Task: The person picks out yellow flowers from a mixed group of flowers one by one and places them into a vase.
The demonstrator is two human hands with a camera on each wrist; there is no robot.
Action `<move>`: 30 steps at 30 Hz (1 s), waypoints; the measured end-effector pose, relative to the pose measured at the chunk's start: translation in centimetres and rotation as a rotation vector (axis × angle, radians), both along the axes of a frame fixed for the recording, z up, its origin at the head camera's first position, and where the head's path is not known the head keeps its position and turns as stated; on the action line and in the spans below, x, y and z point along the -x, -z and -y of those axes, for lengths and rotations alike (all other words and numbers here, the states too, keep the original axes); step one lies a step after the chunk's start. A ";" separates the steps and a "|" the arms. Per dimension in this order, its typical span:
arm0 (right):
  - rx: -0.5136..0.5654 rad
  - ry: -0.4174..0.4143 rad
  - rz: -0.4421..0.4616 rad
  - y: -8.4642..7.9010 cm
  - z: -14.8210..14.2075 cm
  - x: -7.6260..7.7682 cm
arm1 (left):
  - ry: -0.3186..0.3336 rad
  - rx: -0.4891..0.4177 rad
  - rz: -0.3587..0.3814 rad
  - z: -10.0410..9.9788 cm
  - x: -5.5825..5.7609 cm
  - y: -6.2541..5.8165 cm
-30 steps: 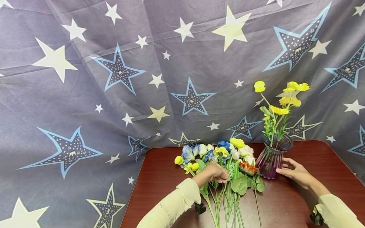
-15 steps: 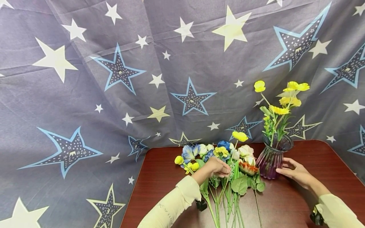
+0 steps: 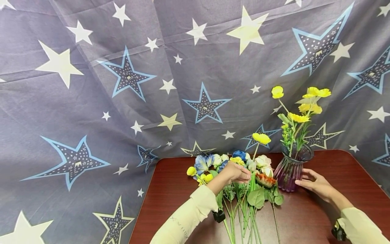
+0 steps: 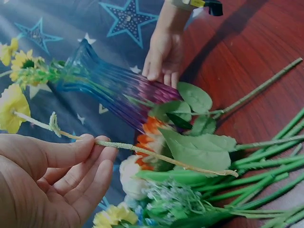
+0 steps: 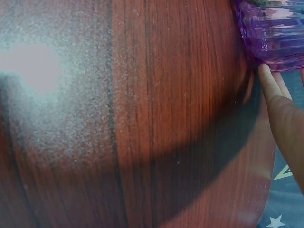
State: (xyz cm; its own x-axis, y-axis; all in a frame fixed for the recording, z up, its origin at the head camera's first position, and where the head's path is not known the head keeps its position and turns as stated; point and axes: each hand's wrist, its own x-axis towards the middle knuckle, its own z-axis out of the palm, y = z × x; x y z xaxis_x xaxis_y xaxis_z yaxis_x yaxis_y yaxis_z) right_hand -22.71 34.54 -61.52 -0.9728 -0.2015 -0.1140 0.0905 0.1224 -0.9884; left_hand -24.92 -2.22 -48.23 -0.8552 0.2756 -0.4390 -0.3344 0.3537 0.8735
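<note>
My left hand (image 3: 237, 173) is over the heap of flowers, pinching a yellow flower (image 3: 261, 138) by its stem between thumb and fingertips. In the left wrist view the flower's thin stem (image 4: 190, 167) runs past the left hand (image 4: 66, 175), its lower end free above the other stems. The ribbed glass vase (image 3: 289, 173), purple at its base, stands upright with several yellow flowers (image 3: 298, 118) in it. My right hand (image 3: 318, 185) touches the vase's right side low down, with fairly straight fingers. Its fingertips meet the purple base (image 5: 275, 52) in the right wrist view.
Loose flowers lie heaped left of the vase, among them blue blooms (image 3: 202, 163), an orange bloom (image 3: 265, 180) and pale roses (image 3: 262, 161). Their green stems (image 3: 251, 220) point toward the near edge. Behind the dark red table (image 3: 170, 200) hangs a grey star-printed cloth (image 3: 152, 101).
The left hand has shifted a little to the right, and the yellow flower it pinches has risen out of the heap toward the vase. The right hand and vase stay put.
</note>
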 end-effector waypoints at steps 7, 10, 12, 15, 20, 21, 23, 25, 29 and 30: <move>-0.001 0.000 0.007 0.1 0.0 0.0 | -0.003 -0.023 -0.035 -1.3 -0.1 -1.2; -0.002 -0.003 0.010 -0.1 0.1 0.0 | -0.001 -0.051 -0.048 -1.7 -0.1 -1.6; -0.002 -0.005 0.012 -0.1 0.1 0.0 | -0.003 -0.063 -0.056 -1.9 0.0 -1.8; -0.005 -0.011 0.013 -0.2 0.0 0.0 | 0.005 -0.074 -0.074 -2.1 0.0 -2.1; -0.010 -0.008 0.014 -0.2 0.0 0.1 | 0.015 -0.092 -0.098 -2.5 -0.1 -3.0; -0.013 -0.006 0.012 -0.2 0.0 0.1 | 0.019 -0.098 -0.101 -2.6 -0.1 -3.2; -0.019 -0.007 0.007 -0.2 0.0 0.1 | 0.017 -0.112 -0.100 -2.8 -0.1 -3.8; -0.018 -0.007 0.004 -0.2 0.0 0.1 | 0.019 -0.125 -0.103 -3.0 0.0 -4.3; -0.012 -0.007 0.000 -0.2 0.0 0.1 | 0.034 -0.154 -0.107 -3.4 0.1 -5.3; -0.011 -0.008 0.000 -0.2 0.0 0.1 | 0.039 -0.156 -0.110 -3.5 0.1 -5.5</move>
